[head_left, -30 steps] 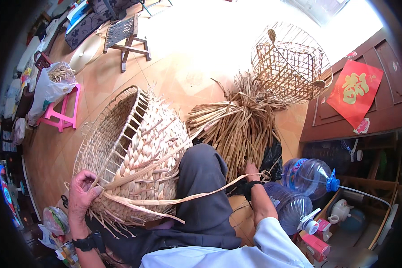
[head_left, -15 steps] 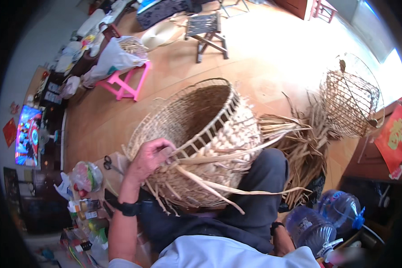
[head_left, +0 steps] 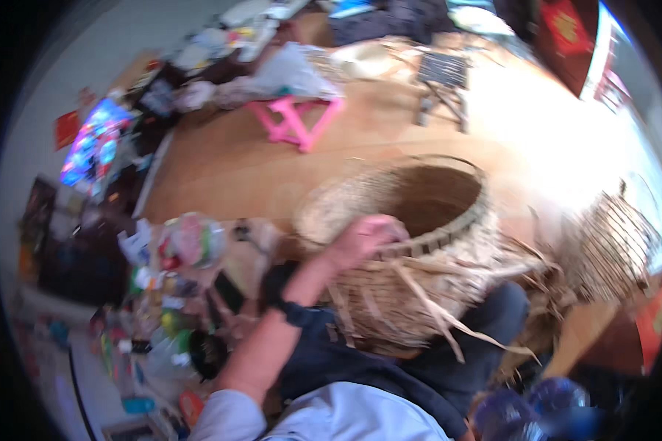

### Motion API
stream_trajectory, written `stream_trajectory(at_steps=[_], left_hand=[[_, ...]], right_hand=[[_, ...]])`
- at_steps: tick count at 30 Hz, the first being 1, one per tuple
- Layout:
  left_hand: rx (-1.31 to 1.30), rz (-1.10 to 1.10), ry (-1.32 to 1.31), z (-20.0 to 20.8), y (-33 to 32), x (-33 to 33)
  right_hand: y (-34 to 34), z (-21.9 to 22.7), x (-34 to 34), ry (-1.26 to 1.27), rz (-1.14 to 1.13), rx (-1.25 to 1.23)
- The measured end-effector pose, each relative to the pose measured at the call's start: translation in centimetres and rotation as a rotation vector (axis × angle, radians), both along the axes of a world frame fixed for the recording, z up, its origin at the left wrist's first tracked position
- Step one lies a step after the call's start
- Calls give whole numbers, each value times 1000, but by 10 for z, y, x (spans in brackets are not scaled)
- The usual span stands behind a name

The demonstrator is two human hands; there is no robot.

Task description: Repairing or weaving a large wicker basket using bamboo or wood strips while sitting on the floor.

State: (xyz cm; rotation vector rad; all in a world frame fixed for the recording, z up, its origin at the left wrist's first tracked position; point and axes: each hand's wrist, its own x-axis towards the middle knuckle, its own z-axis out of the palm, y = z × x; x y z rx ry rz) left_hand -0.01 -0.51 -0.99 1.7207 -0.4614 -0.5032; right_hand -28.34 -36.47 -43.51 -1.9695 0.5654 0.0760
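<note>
A large round woven basket (head_left: 412, 294) rests tilted across my lap, its mouth turned up and away from me. Vertical stays stand in an open band beneath its hoop rim. My left hand (head_left: 364, 239) is curled at the near-left part of that rim, its fingers closed on it, though motion blurs them. Pale, flat plant-fibre strips (head_left: 438, 312) stick out from the outer wall just below the hand and trail to the right. My right hand is out of sight.
Dried fibre (head_left: 552, 298) lies in a heap right of my knee, beside an openwork basket (head_left: 614, 246). Large plastic bottles (head_left: 504, 419) stand at lower right. Scissors (head_left: 246, 234) and bagged goods lie left. Beyond are a pink stool (head_left: 294, 121) and a folding stool (head_left: 443, 73).
My view has swung left, so the scene sits further right and blurs. My left hand stays at the basket's rim. The right forearm, visible before at lower right, no longer shows clearly.
</note>
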Motion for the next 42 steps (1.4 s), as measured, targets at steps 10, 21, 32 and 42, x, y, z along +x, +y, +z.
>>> stream_trajectory(at_steps=[10, 21, 32, 42], left_hand=[[390, -80, -280, 26, -31, -11], [273, -107, -343, 12, -34, -3], [260, -57, -301, 0, -49, -2], [259, 70, -413, -21, -51, -3]], right_hand=[[221, 69, 195, -311, 432, 197], [161, 176, 217, -412, 476, 38], [105, 298, 209, -488, 513, -122], [75, 409, 195, -543, 553, -243]])
